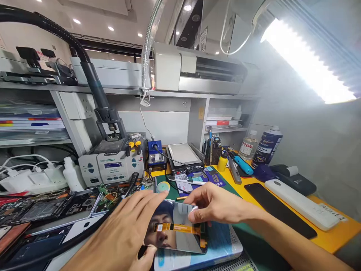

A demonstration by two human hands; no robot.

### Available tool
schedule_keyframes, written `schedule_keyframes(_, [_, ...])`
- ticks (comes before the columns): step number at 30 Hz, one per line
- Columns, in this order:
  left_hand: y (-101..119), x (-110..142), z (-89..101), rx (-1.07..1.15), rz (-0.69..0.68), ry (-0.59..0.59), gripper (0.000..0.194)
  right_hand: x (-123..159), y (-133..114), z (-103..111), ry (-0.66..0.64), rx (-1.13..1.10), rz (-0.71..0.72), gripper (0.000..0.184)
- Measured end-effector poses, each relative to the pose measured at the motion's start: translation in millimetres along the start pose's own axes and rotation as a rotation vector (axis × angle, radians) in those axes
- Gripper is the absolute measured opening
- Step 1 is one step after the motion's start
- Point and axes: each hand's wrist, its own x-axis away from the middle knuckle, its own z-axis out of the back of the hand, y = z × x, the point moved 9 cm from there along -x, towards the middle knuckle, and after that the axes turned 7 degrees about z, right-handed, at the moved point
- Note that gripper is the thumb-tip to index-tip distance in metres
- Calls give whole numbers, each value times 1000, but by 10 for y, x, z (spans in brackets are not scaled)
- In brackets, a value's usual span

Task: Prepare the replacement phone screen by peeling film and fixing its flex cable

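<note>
Behind your work sits a grey soldering station with a blue display [114, 166], and just to its right a small blue box-shaped unit [155, 153]. On your right, a long white power strip [301, 204] lies on the yellow bench mat [335, 235], beside a flat black phone-shaped slab [278, 209]. Farther back stand a dark blue labelled bottle [267, 146] and a clear plastic bottle [248, 146].

Both hands hold a phone screen panel [175, 229] over the bench — left hand [124, 233] at its near edge, right hand [217, 205] pinching the top, 1 orange flex cable [175, 227] across it.
</note>
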Motion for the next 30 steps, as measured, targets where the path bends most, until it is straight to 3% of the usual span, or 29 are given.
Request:
schedule_keyframes(3, [-70, -47, 65, -5, 76, 96, 80, 29, -19, 33, 99, -122, 26, 31])
schedule_keyframes(5, [-249, -69, 102, 124, 281, 151, 83, 49, -10, 94, 192, -227, 40, 38])
schedule_keyframes(8, [-545, 12, -9, 657, 738, 166, 81, 73, -5, 130, 282, -363, 62, 41])
schedule_keyframes(10, [-410, 11, -270, 1117, 887, -36, 72, 80, -6, 79, 295, -440, 68, 42])
schedule_keyframes(12, [-41, -49, -438, 1396, 826, -340, 65, 81, -1, -11, 292, -506, 68, 41])
schedule_keyframes(14, [186, -65, -488, 1507, 776, -457, 54, 82, 7, -106, 283, -557, 72, 37])
schedule_keyframes(20, [280, 21, -624, 1534, 797, -469, 45, 100, 33, -255, 229, -644, 86, 33])
schedule_keyframes(30, [428, 37, -605, 1742, 767, -658, 47, 158, -26, -332, 170, -701, 106, 31])
